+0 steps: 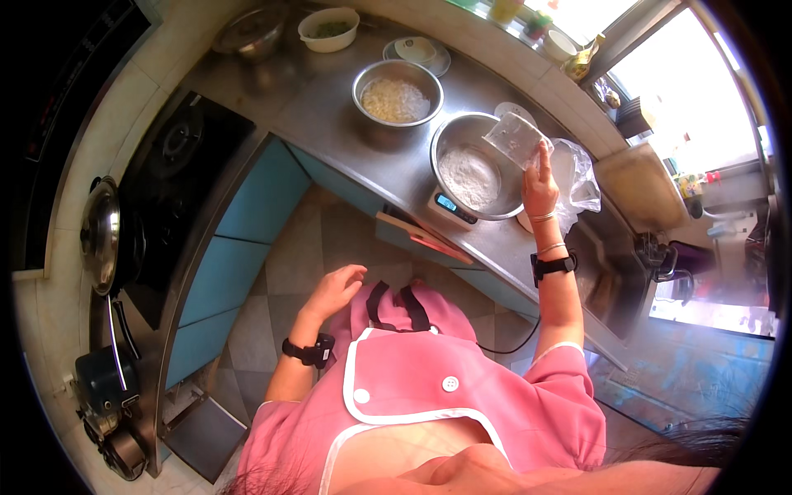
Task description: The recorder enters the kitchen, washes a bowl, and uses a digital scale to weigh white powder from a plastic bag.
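My right hand [539, 185] grips a clear plastic container [515, 140], tilted over a large stainless steel bowl [518, 207]. White flour-like powder [468, 178] lies in that bowl, which rests on a digital kitchen scale [453, 209] with a lit display. My left hand [335, 289] hangs in front of my body, away from the counter, fingers loosely bent, holding nothing. Left of the large bowl stands a smaller metal bowl [398, 93] with pale yellowish, shredded-looking food and some white powder. A clear plastic bag [576, 176] lies just right of my right hand.
A white bowl of greens [328, 30] and a small dish on a plate [416, 50] stand further back on the steel counter [303, 102]. A sink [609, 284] is at the right. On the left are a black stove [179, 161] and a lidded pan [101, 235]. A drawer front [424, 237] projects below the counter.
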